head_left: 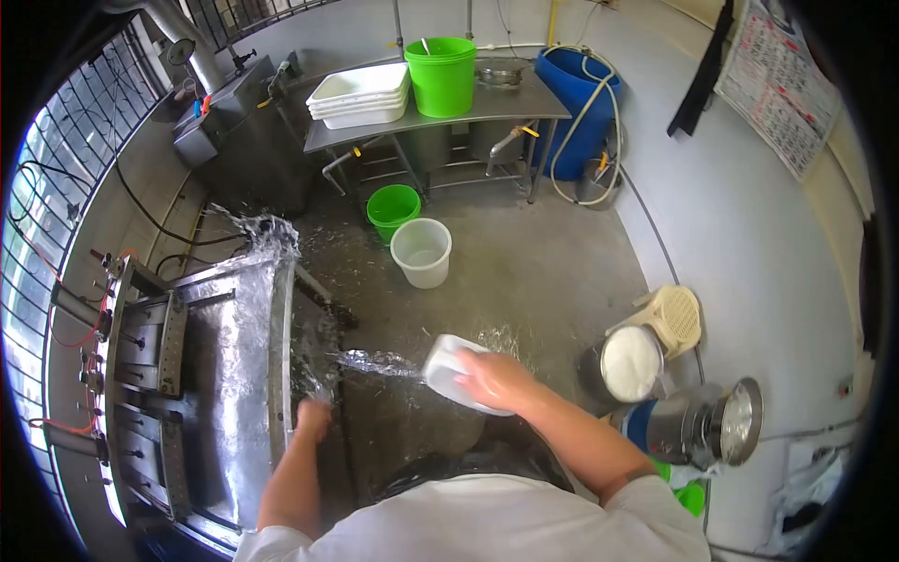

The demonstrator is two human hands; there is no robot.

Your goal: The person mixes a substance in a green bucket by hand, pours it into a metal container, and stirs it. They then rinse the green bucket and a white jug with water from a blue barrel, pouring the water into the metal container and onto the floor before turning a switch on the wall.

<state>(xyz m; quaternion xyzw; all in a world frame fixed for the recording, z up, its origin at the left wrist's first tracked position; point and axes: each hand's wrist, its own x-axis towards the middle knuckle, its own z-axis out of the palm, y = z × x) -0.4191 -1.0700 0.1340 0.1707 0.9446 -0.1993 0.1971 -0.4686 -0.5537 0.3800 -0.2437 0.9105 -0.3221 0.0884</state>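
Observation:
In the head view my right hand [492,379] grips a white plastic tub [442,367], tilted on its side over the floor. A stream of water [379,362] stretches from the tub's left end toward a long stainless-steel tank [225,375]. Water splashes along the tank's near side and off its far corner. Beside the tank's right edge is my left hand [314,419], low and blurred; its fingers are not clear enough to tell whether they are curled round anything.
Ahead on the wet floor stand a white bucket [421,267] and a green bucket [392,208]. A steel table [449,128] behind them carries stacked white trays [359,98] and a green pail [441,80]. To the right are a blue barrel [565,112], a stool [676,314] and metal cans [679,426].

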